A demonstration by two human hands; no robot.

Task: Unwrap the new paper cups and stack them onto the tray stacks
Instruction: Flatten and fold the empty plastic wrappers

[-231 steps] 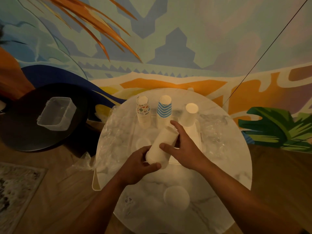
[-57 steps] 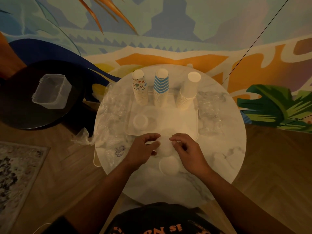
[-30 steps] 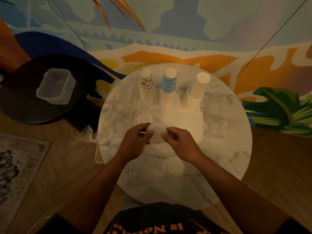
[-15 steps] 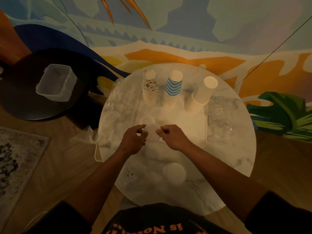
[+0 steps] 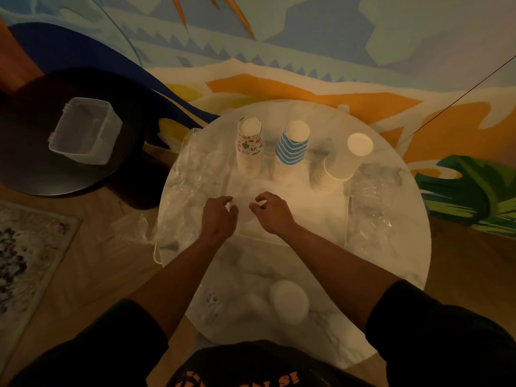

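Observation:
Three upside-down cup stacks stand along the back of the clear tray (image 5: pixel 321 219): a patterned stack (image 5: pixel 249 148), a blue-striped stack (image 5: pixel 291 153) and a leaning plain white stack (image 5: pixel 339 166). Over the tray's front left, my left hand (image 5: pixel 219 217) and my right hand (image 5: pixel 272 212) pinch the sides of a pale plain white cup stack (image 5: pixel 243 209), seen end-on and hard to make out. Another plain white cup pile (image 5: pixel 289 301) stands on the round marble table (image 5: pixel 391 275) near me.
Crumpled clear plastic wrap lies left (image 5: pixel 190 191) and right (image 5: pixel 371 210) of the tray. A dark round side table (image 5: pixel 33 169) at the left carries a clear plastic box (image 5: pixel 83 131). A painted wall rises just behind the table.
Both hands have carried the white cups away from me, from the table's front to above the tray's front left. The three back stacks have not moved.

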